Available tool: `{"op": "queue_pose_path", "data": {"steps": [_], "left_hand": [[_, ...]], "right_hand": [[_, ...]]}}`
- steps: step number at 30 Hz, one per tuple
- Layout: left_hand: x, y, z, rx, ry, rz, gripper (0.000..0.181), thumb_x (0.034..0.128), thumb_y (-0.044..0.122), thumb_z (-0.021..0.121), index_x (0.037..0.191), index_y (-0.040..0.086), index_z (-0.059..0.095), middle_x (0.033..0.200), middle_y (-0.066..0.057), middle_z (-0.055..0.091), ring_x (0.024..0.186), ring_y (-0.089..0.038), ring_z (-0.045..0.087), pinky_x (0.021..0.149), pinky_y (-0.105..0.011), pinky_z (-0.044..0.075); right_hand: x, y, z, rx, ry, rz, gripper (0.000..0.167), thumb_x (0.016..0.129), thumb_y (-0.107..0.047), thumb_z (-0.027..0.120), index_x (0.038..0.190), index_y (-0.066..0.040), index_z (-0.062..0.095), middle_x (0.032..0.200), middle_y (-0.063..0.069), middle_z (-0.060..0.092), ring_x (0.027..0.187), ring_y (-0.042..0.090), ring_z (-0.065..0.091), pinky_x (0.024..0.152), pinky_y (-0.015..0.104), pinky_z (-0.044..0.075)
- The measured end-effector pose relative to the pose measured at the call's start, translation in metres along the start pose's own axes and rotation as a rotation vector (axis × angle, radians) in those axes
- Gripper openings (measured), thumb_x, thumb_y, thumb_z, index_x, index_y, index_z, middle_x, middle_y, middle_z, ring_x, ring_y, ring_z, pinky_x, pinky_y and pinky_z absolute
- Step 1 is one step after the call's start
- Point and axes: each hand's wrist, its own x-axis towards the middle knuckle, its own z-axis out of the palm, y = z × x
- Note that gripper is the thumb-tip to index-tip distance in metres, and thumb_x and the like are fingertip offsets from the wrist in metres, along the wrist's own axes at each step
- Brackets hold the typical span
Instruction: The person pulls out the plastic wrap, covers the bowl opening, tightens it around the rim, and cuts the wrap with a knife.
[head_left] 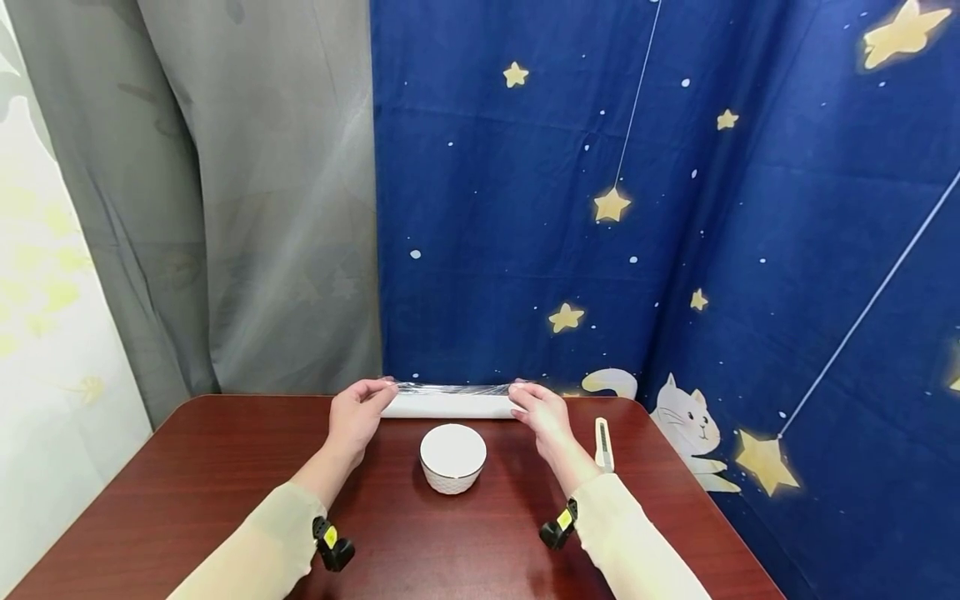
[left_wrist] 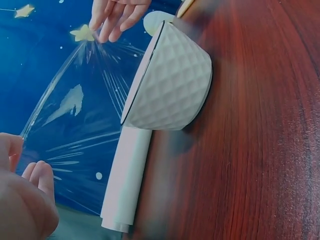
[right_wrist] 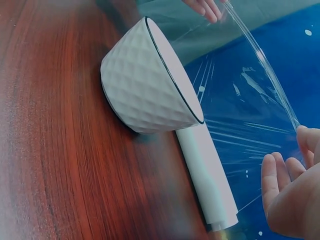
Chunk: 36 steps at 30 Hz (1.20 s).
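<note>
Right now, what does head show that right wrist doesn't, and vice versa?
Head only: the cream utility knife, the cat print and the cream sleeves.

Right wrist only: the stepped end of the white cling-film roll, and the broad face of the drawn-out film, which head sees only as a thin strip.

Both: the diamond-textured bowl, the wood-grain table, the blue curtain, and the left hand and right hand pinching the film's edge.

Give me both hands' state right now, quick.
Left hand: closed, pinching one end of the clear film's raised edge.
Right hand: closed, pinching the other end of that edge.
</note>
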Motion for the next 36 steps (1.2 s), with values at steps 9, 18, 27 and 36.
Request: {"op": "queue_pose_path", "data": {"steps": [9, 18, 27, 36], "left_hand": [[-0.007, 0.005, -0.003, -0.022, -0.018, 0.019, 0.031, 0.0983, 0.013, 0.083, 0.121, -0.007, 0.078, 0.140, -0.020, 0.074, 0.099, 0.012, 0.069, 0.091, -0.007, 0.052], [-0.017, 0.009, -0.005, -0.007, -0.006, 0.040, 0.024, 0.0980, 0.010, 0.082, 0.116, -0.006, 0.079, 0.134, -0.019, 0.077, 0.098, 0.010, 0.071, 0.090, -0.008, 0.054], [-0.033, 0.009, -0.014, 0.158, 0.000, 0.078, 0.021, 0.0976, 0.020, 0.085, 0.113, 0.005, 0.084, 0.117, -0.005, 0.077, 0.090, 0.003, 0.068, 0.081, -0.015, 0.052], [-0.035, 0.009, -0.021, 0.227, -0.005, 0.168, 0.020, 0.0960, 0.021, 0.087, 0.111, 0.008, 0.087, 0.135, -0.012, 0.076, 0.117, -0.005, 0.064, 0.089, -0.013, 0.047]], "right_hand": [[-0.008, -0.006, -0.003, -0.009, 0.000, -0.031, 0.028, 0.100, -0.007, 0.079, 0.120, 0.011, 0.076, 0.151, 0.025, 0.066, 0.107, 0.008, 0.072, 0.092, 0.035, 0.066], [-0.017, -0.010, -0.008, -0.036, -0.019, -0.055, 0.023, 0.099, -0.009, 0.080, 0.115, 0.008, 0.079, 0.148, 0.024, 0.068, 0.108, 0.008, 0.072, 0.087, 0.030, 0.066], [-0.029, -0.011, -0.010, -0.209, 0.027, -0.122, 0.024, 0.098, -0.015, 0.082, 0.113, 0.004, 0.081, 0.126, 0.016, 0.074, 0.087, 0.015, 0.074, 0.079, 0.024, 0.061], [-0.032, -0.010, -0.012, -0.221, 0.038, -0.182, 0.023, 0.095, -0.011, 0.084, 0.111, 0.005, 0.082, 0.136, 0.015, 0.073, 0.091, 0.008, 0.071, 0.079, 0.020, 0.058]]}}
